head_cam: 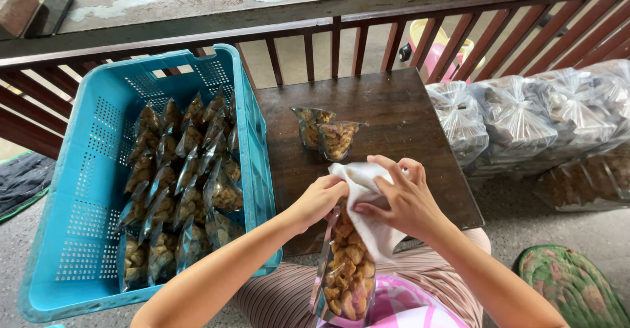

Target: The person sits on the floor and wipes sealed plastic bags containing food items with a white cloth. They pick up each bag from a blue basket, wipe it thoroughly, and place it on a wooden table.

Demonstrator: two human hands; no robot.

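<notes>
A clear plastic bag of brown fried snacks (346, 272) stands on my lap, its top at the table's near edge. My left hand (319, 199) grips the bag's top from the left. My right hand (405, 197) presses a white cloth (367, 190) over the bag's mouth, and the cloth hangs down the bag's right side. Two more filled snack bags (328, 134) stand farther back on the dark wooden table (387, 115).
A blue perforated crate (85, 190) at the left holds several packed snack bags. Large tied clear bags (538, 115) lie at the right. A wooden railing (328, 46) runs behind the table. A green patterned cushion (574, 288) is at lower right.
</notes>
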